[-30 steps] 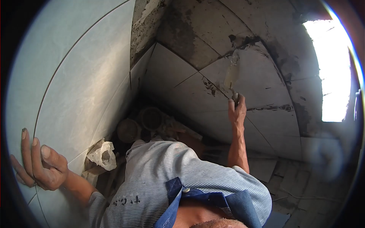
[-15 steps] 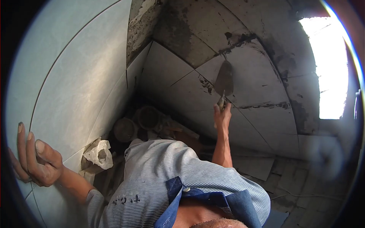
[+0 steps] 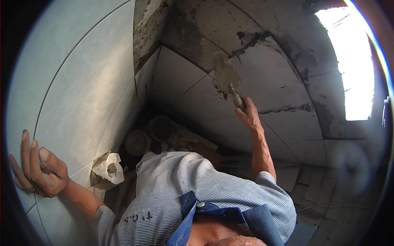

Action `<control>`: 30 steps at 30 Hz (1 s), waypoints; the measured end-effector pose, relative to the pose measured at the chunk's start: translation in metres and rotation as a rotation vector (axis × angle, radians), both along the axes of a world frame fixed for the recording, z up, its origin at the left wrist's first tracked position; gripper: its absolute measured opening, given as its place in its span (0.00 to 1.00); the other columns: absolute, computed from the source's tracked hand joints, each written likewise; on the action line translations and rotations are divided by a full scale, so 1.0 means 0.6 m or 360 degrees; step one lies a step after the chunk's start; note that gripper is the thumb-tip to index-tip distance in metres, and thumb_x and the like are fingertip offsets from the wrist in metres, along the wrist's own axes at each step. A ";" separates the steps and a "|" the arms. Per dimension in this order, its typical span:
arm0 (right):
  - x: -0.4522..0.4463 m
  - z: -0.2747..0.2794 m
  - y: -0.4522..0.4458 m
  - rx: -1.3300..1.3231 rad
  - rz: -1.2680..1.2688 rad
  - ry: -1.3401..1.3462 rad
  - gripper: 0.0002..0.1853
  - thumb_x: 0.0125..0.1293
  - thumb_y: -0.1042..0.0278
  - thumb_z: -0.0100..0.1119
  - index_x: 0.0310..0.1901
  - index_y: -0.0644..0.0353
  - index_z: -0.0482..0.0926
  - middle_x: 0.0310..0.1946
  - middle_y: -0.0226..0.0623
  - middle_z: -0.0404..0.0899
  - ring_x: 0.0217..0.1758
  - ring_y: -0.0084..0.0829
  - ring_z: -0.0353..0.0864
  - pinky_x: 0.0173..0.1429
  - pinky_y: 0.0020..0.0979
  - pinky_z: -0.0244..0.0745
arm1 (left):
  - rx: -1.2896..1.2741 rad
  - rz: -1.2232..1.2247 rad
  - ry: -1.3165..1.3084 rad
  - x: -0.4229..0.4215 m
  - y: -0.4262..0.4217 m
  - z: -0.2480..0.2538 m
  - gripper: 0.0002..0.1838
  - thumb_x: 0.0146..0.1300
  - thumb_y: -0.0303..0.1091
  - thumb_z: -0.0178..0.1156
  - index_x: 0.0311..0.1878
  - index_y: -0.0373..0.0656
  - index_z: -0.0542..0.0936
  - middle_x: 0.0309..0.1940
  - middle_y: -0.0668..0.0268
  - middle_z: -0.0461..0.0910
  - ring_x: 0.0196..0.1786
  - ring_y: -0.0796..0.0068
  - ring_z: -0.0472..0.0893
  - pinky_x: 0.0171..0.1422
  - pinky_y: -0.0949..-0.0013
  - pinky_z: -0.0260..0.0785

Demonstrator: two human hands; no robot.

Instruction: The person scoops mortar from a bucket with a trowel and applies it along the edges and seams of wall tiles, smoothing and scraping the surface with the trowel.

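My right hand [image 3: 249, 111] is wrapped round the handle of a trowel [image 3: 227, 76]. The trowel's blade, slightly blurred, is raised in front of the tiled wall [image 3: 279, 80], close to a tile joint with dark mortar smears [image 3: 219, 88]. At the far left, my left hand [image 3: 44, 172] rests against the large pale tiles [image 3: 78, 102] of the side wall, its fingers spread and nothing in it. Bare, grey, stained wall [image 3: 205, 24] shows above the top tile edge.
Two round buckets [image 3: 161, 128] stand in the dark corner below. A crumpled whitish plastic bag [image 3: 108, 168] lies by the left wall. Bright light comes through an opening [image 3: 355, 65] at the right. A thin cable [image 3: 332, 206] runs across the floor at lower right.
My right hand has moved slightly up and right, and the trowel now tilts to the left, its blade shifted left toward the tile joint. My left hand has stayed nearly in place.
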State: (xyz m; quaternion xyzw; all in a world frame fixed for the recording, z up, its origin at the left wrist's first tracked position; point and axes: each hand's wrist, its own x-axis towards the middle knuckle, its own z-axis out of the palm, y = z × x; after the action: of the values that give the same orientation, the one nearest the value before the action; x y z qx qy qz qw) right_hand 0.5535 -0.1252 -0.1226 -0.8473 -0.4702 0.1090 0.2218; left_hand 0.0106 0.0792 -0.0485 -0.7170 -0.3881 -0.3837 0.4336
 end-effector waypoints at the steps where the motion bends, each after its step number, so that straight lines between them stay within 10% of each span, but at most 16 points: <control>1: 0.002 0.001 -0.003 -0.0091 0.0082 -0.0017 0.27 0.60 0.59 0.63 0.57 0.65 0.73 0.44 0.52 0.81 0.45 0.45 0.82 0.51 0.41 0.75 | -0.0002 0.0007 -0.0005 0.000 0.000 -0.001 0.09 0.75 0.39 0.51 0.46 0.48 0.77 0.41 0.70 0.88 0.62 0.64 0.76 0.65 0.66 0.61; 7: -0.019 -0.021 -0.002 -0.0319 -0.0161 0.0316 0.26 0.59 0.59 0.61 0.56 0.67 0.75 0.46 0.55 0.82 0.49 0.48 0.83 0.54 0.43 0.75 | 0.0016 -0.0039 -0.0017 -0.002 0.004 -0.002 0.08 0.74 0.39 0.52 0.45 0.48 0.78 0.42 0.70 0.88 0.63 0.62 0.76 0.64 0.67 0.61; 8: 0.000 -0.037 -0.006 -0.0142 -0.0105 0.0145 0.25 0.60 0.59 0.61 0.55 0.67 0.76 0.33 0.47 0.81 0.31 0.41 0.80 0.40 0.40 0.75 | 0.0032 -0.0015 -0.0014 0.000 0.004 -0.002 0.08 0.74 0.39 0.52 0.45 0.48 0.78 0.42 0.71 0.88 0.63 0.62 0.76 0.64 0.67 0.61; 10: 0.058 -0.047 -0.005 -0.0149 -0.0056 0.0051 0.25 0.60 0.59 0.60 0.56 0.66 0.76 0.32 0.46 0.81 0.30 0.39 0.80 0.39 0.39 0.75 | 0.0059 -0.0012 -0.0010 0.004 0.005 0.000 0.08 0.74 0.39 0.52 0.45 0.48 0.78 0.42 0.71 0.88 0.63 0.61 0.76 0.65 0.67 0.60; 21: 0.066 0.189 -0.013 0.0335 -0.0512 0.0169 0.22 0.64 0.65 0.60 0.58 0.63 0.74 0.30 0.34 0.77 0.27 0.21 0.74 0.28 0.27 0.71 | 0.0073 0.0005 0.0006 0.010 0.002 0.005 0.08 0.74 0.38 0.52 0.46 0.48 0.78 0.44 0.73 0.88 0.62 0.62 0.76 0.62 0.67 0.60; 30: 0.002 -0.125 0.034 0.0612 -0.0141 0.0686 0.26 0.64 0.60 0.65 0.59 0.64 0.69 0.34 0.33 0.73 0.30 0.23 0.72 0.35 0.28 0.71 | 0.0091 -0.0152 0.0005 0.023 0.004 0.021 0.08 0.75 0.39 0.51 0.46 0.49 0.78 0.43 0.74 0.88 0.65 0.62 0.74 0.64 0.66 0.59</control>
State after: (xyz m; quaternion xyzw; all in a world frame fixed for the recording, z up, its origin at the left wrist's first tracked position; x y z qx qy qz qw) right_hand 0.5549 -0.1049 -0.1978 -0.7666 -0.3868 0.1857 0.4777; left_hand 0.0241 0.0818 -0.0359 -0.7226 -0.3416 -0.4138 0.4358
